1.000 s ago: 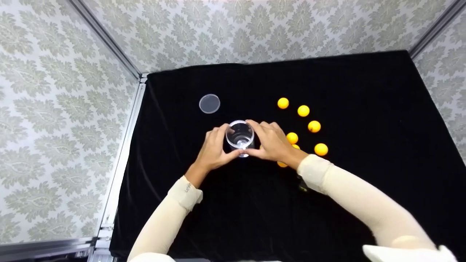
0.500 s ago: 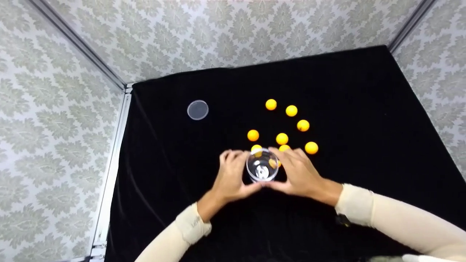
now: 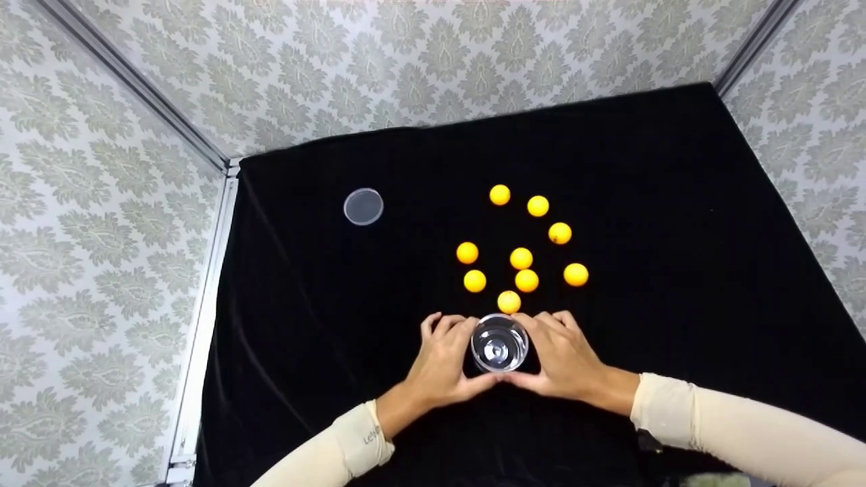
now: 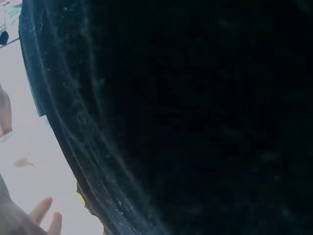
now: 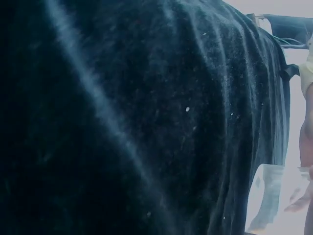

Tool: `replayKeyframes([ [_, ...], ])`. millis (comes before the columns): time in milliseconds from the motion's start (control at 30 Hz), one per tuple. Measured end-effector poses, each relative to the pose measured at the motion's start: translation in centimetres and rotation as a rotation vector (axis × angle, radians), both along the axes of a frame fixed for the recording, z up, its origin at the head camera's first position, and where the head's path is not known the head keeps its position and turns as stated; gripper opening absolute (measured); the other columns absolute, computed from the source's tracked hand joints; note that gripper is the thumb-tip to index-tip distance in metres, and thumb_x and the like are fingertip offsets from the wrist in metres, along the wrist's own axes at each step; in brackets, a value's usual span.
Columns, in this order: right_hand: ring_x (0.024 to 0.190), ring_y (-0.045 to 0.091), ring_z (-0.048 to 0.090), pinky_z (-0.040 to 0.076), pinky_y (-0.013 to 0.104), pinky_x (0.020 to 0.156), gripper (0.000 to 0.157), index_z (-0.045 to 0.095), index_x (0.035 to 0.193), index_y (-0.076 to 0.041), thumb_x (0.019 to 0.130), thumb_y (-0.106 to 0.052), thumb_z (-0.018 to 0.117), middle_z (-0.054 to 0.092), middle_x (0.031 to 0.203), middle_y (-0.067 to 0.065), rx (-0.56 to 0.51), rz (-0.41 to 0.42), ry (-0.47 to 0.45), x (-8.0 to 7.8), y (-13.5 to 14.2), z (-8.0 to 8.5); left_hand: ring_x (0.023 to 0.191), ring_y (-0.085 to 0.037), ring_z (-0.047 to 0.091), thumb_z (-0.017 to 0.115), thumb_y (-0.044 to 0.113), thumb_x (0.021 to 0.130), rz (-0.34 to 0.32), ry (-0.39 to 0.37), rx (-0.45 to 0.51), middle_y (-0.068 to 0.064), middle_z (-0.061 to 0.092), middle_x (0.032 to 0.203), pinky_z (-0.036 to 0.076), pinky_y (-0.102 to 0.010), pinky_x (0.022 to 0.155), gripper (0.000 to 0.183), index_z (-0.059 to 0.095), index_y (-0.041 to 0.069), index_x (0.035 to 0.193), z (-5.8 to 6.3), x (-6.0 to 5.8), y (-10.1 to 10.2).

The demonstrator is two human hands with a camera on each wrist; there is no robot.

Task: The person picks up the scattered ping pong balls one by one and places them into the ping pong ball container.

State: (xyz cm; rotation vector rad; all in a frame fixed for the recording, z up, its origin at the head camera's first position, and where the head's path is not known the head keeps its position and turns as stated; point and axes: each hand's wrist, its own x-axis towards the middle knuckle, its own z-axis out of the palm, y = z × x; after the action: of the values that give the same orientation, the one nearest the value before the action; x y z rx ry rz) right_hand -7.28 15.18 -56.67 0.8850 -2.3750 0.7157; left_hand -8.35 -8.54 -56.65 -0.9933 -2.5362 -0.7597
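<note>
A clear round plastic jar [image 3: 499, 343] without a lid on it stands near the front middle of the black cloth, its mouth facing up. My left hand [image 3: 440, 362] grips its left side and my right hand [image 3: 563, 358] its right side, the two thumbs meeting at the near side. Just beyond the rim lies an orange table tennis ball [image 3: 509, 302]. In the right wrist view part of the jar [image 5: 266, 196] shows at the lower right. The left wrist view catches only some fingertips [image 4: 43, 208] at the lower left corner.
Several more orange balls [image 3: 521, 258] are scattered beyond the jar. A clear round lid [image 3: 364, 206] lies at the back left of the black cloth [image 3: 649, 203]. Patterned wall panels [image 3: 433, 54] and a metal frame [image 3: 213, 297] border the table.
Both hands have brought the jar toward the person, from beside the lid to the near side of the balls. The balls that the right arm covered now show. The head view has shifted slightly.
</note>
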Motion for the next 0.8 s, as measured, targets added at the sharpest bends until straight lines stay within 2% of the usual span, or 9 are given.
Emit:
replayKeyframes([
  [133, 0.085, 0.010, 0.055, 0.036, 0.035, 0.074, 0.097, 0.050, 0.132, -0.008, 0.059, -0.069, 0.071, 0.061, 0.116, -0.004, 0.040, 0.003, -0.050, 0.1, 0.3, 0.1, 0.107, -0.013, 0.048, 0.062, 0.069, 0.068, -0.003, -0.005, 0.003, 0.007, 0.059, 0.111, 0.027, -0.054, 0.098, 0.079, 0.052, 0.013, 0.124, -0.1, 0.0, 0.0],
  [233, 0.088, 0.009, 0.053, 0.035, 0.035, 0.076, 0.096, 0.047, 0.135, -0.010, 0.063, -0.070, 0.066, 0.060, 0.110, -0.006, 0.105, 0.034, -0.124, -0.3, 1.1, 0.8, 0.106, -0.013, 0.048, 0.063, 0.069, 0.068, -0.006, -0.007, 0.017, 0.006, 0.060, 0.110, 0.027, -0.055, 0.098, 0.080, 0.053, 0.012, 0.123, -0.2, -0.1, 0.0],
  [333, 0.089, 0.008, 0.051, 0.033, 0.035, 0.079, 0.085, 0.047, 0.135, -0.011, 0.071, -0.066, 0.060, 0.059, 0.105, -0.006, 0.158, 0.060, -0.175, -1.2, 2.5, 1.6, 0.105, -0.014, 0.049, 0.064, 0.069, 0.066, -0.001, 0.008, 0.037, 0.005, 0.060, 0.110, 0.027, -0.056, 0.098, 0.081, 0.054, 0.011, 0.122, -0.2, -0.1, 0.0],
  [400, 0.090, 0.011, 0.052, 0.033, 0.037, 0.081, 0.075, 0.050, 0.132, -0.012, 0.076, -0.061, 0.056, 0.060, 0.104, -0.005, 0.175, 0.051, -0.171, -2.2, 3.6, 2.1, 0.105, -0.015, 0.050, 0.065, 0.069, 0.066, -0.001, 0.021, 0.051, 0.005, 0.060, 0.110, 0.027, -0.057, 0.097, 0.081, 0.054, 0.011, 0.122, -0.2, -0.1, 0.0],
  [467, 0.093, 0.015, 0.055, 0.034, 0.039, 0.081, 0.066, 0.054, 0.127, -0.012, 0.079, -0.057, 0.054, 0.061, 0.107, -0.002, 0.192, 0.007, -0.137, -3.4, 4.8, 2.3, 0.105, -0.015, 0.050, 0.066, 0.068, 0.065, -0.002, 0.031, 0.059, 0.005, 0.060, 0.110, 0.028, -0.057, 0.096, 0.081, 0.055, 0.011, 0.121, -0.2, -0.2, 0.0],
  [667, 0.091, 0.025, 0.054, 0.035, 0.048, 0.076, 0.051, 0.062, 0.117, -0.017, 0.083, -0.054, 0.053, 0.060, 0.107, 0.004, 0.341, -0.220, -0.077, -6.3, 7.6, 2.2, 0.103, -0.015, 0.051, 0.067, 0.067, 0.065, -0.013, 0.038, 0.068, 0.003, 0.060, 0.106, 0.030, -0.060, 0.094, 0.080, 0.056, 0.009, 0.118, -0.2, -0.3, 0.2],
  [800, 0.092, 0.027, 0.052, 0.034, 0.051, 0.074, 0.048, 0.064, 0.115, -0.021, 0.079, -0.052, 0.061, 0.061, 0.107, 0.005, 0.390, -0.283, -0.070, -7.6, 9.0, 1.8, 0.102, -0.015, 0.051, 0.068, 0.067, 0.065, -0.018, 0.034, 0.076, 0.002, 0.061, 0.105, 0.029, -0.061, 0.094, 0.080, 0.057, 0.008, 0.117, -0.2, -0.3, 0.3],
])
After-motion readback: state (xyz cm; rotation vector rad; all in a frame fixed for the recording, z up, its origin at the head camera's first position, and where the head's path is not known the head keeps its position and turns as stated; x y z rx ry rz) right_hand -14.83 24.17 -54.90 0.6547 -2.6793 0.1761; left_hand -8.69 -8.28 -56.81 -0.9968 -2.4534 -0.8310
